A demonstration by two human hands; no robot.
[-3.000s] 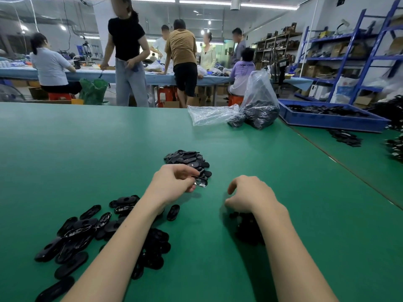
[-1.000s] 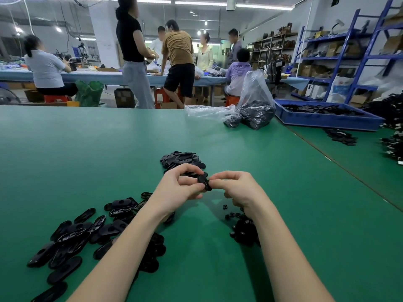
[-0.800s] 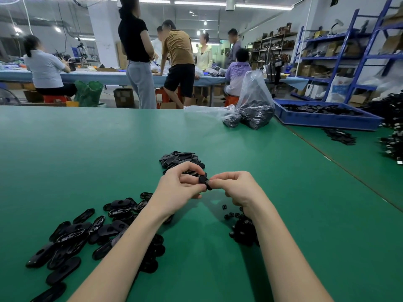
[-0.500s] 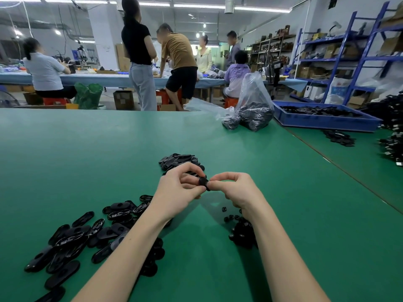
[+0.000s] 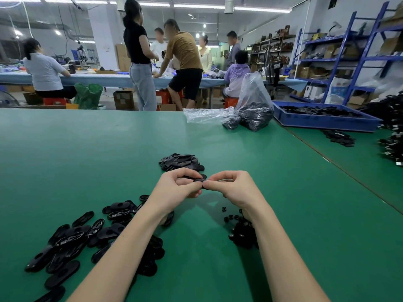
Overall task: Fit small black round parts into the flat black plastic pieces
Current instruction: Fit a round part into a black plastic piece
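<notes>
My left hand [image 5: 177, 188] and my right hand [image 5: 231, 188] meet above the green table [image 5: 87, 160], fingertips together. Between them they pinch one flat black plastic piece [image 5: 198, 180]; only its edge shows. Whether a round part sits in it I cannot tell. Behind the hands lies a small heap of flat black pieces [image 5: 181, 161]. A spread of oval flat black pieces [image 5: 72, 240] lies at the lower left beside my left forearm. A pile of small black round parts [image 5: 241, 233] lies under my right wrist.
At the table's far side stand clear plastic bags [image 5: 250, 110] holding black parts. A blue tray [image 5: 322, 119] of black pieces and more black heaps [image 5: 392, 131] sit on the adjoining table to the right. Several people work at a long table behind; blue shelving lines the right wall.
Three seconds ago the hands were apart, the left at the heap and the right over the round parts. They have since come together and stayed pinching one piece with little movement.
</notes>
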